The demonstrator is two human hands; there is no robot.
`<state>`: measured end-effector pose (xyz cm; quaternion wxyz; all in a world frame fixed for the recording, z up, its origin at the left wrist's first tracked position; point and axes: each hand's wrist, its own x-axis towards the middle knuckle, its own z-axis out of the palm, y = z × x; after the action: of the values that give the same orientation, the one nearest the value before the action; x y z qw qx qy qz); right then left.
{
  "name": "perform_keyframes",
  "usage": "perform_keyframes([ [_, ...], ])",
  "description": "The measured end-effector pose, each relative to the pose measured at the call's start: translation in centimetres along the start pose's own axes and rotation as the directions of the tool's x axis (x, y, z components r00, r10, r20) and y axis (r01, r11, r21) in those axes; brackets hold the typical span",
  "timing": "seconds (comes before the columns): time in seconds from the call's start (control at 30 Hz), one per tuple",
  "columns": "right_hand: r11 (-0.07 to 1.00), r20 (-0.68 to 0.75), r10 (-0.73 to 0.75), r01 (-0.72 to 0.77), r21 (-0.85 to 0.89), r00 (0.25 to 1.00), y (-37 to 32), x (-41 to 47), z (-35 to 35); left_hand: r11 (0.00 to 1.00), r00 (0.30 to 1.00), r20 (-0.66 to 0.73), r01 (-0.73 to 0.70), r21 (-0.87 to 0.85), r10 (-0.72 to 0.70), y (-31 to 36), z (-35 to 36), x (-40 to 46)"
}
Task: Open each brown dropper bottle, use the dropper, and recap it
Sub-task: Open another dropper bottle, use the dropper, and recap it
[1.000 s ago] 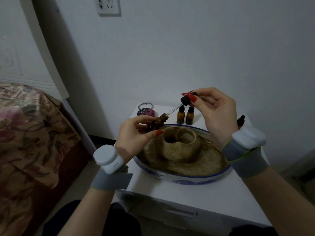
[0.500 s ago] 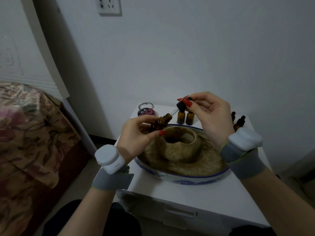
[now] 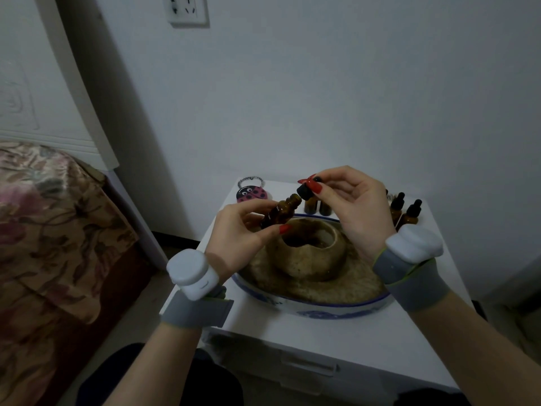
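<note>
My left hand (image 3: pixel 240 227) grips an uncapped brown dropper bottle (image 3: pixel 279 212), tilted with its neck pointing up and right. My right hand (image 3: pixel 351 209) pinches the black dropper cap (image 3: pixel 305 191) right at the bottle's mouth; the glass tube is hidden, seemingly inside the neck. Two capped brown bottles (image 3: pixel 317 207) stand behind my hands, mostly hidden. Two more capped bottles (image 3: pixel 405 212) stand at the table's back right.
A large blue-and-white bowl (image 3: pixel 316 309) holding a beige stone-like ring fills the middle of the white bedside table (image 3: pixel 336 341). A ladybug trinket (image 3: pixel 251 192) lies at the back left. A bed with a floral cover (image 3: pixel 52 230) stands to the left.
My right hand has carried the dropper cap down and left, sliding the glass tube into the bottle's neck. The left hand raised the bottle slightly toward it.
</note>
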<state>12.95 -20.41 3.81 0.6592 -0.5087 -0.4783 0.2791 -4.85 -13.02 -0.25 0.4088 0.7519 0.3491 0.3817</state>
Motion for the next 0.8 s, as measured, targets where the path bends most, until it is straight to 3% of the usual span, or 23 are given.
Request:
perform_keyframes([
  [0.8, 0.999, 0.068, -0.009, 0.012, -0.049, 0.998, 0.63, 0.05, 0.04, 1.000, 1.000, 0.016, 0.002, -0.010, -0.002, 0.07, 0.49, 0.20],
])
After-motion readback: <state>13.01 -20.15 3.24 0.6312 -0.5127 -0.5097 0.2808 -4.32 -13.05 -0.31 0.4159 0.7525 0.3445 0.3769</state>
